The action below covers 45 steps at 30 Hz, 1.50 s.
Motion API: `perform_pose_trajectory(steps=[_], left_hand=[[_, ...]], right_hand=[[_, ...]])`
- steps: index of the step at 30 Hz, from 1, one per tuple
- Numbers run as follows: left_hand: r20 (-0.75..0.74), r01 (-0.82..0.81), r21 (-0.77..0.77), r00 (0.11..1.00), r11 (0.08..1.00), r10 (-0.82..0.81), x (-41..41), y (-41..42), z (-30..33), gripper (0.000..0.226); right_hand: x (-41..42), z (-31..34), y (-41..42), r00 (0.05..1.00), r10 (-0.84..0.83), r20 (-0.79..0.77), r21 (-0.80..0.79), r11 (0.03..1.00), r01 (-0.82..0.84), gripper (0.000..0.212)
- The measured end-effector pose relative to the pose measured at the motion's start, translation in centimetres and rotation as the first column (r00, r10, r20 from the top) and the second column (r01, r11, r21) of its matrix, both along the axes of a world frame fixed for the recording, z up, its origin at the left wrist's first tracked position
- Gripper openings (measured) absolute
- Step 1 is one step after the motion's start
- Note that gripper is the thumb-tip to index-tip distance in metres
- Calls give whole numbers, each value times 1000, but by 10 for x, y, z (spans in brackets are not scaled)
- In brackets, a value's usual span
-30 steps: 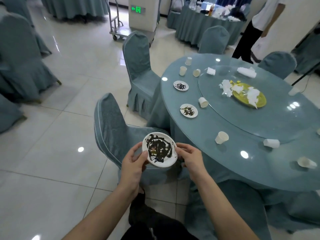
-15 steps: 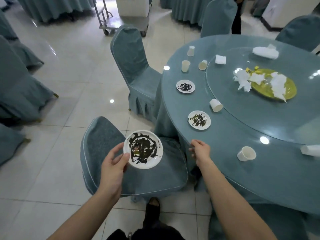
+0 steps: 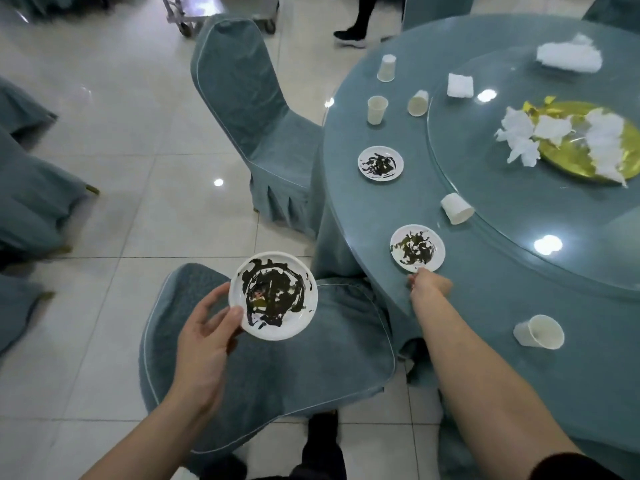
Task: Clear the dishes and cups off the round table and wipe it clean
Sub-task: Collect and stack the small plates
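Note:
My left hand [image 3: 204,327] grips a white plate smeared with dark sauce [image 3: 273,295] by its left rim, over a chair seat. My right hand [image 3: 428,284] reaches onto the round table [image 3: 502,306], and its fingertips touch the near rim of a second dirty plate [image 3: 417,248]; the finger posture is mostly hidden behind the hand. A third dirty plate [image 3: 380,163] lies farther back. Several white paper cups sit around the table, one on its side [image 3: 457,208] and one near the front edge [image 3: 539,331]. A yellow dish with crumpled tissues [image 3: 588,143] sits on the glass turntable.
A covered chair [image 3: 263,368] stands right below me, and another chair [image 3: 256,109] is at the table's left. Folded white napkins [image 3: 568,57] lie at the far side of the turntable. A person's legs [image 3: 356,22] and a trolley [image 3: 194,12] are at the back.
My right hand let go of the held plate and moved forward to the nearest plate on the table. My left hand now holds the plate alone. The view tilted downward and closer to the table.

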<state>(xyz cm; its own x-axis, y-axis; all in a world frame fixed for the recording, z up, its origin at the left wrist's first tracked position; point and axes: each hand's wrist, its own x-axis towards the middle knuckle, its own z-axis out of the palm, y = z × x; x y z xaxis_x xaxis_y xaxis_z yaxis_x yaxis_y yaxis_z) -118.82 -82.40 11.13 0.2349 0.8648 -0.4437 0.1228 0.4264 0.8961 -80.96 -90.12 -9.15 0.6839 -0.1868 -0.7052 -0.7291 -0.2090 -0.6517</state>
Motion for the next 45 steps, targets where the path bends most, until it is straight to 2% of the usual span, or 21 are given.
perform_pose_trajectory(steps=[5,9,15,18,22,24,29,36,45], left_hand=[[28,-6,-46,1000,999,7,-16,22,-5,37],[53,66,-51,997,997,-63,-31,59,-10,38],[127,198,-37,973,980,-192,-88,120,-12,38],[125,273,-48,956,961,-266,-140,147,-3,38],[145,348,-8,928,938,-343,-194,185,13,34],[162,350,2,924,937,-346,-218,204,22,32],[203,353,-9,917,936,-344,-253,247,34,31],[211,334,-36,924,942,-319,-261,317,36,30],[172,335,-5,928,942,-329,-192,456,26,34]], right_hand=[[-54,30,35,999,-8,33,125,992,4,17],[-129,65,54,997,9,73,264,964,-28,14],[-269,129,73,968,17,249,401,908,-119,10],[-350,154,93,953,114,282,377,900,-219,17],[-433,168,135,880,288,379,203,901,-383,14],[-459,177,156,856,341,388,172,886,-431,14],[-483,198,199,825,387,411,153,863,-481,11],[-486,202,277,809,386,442,160,854,-495,10],[-412,186,415,795,404,452,196,824,-531,10]])
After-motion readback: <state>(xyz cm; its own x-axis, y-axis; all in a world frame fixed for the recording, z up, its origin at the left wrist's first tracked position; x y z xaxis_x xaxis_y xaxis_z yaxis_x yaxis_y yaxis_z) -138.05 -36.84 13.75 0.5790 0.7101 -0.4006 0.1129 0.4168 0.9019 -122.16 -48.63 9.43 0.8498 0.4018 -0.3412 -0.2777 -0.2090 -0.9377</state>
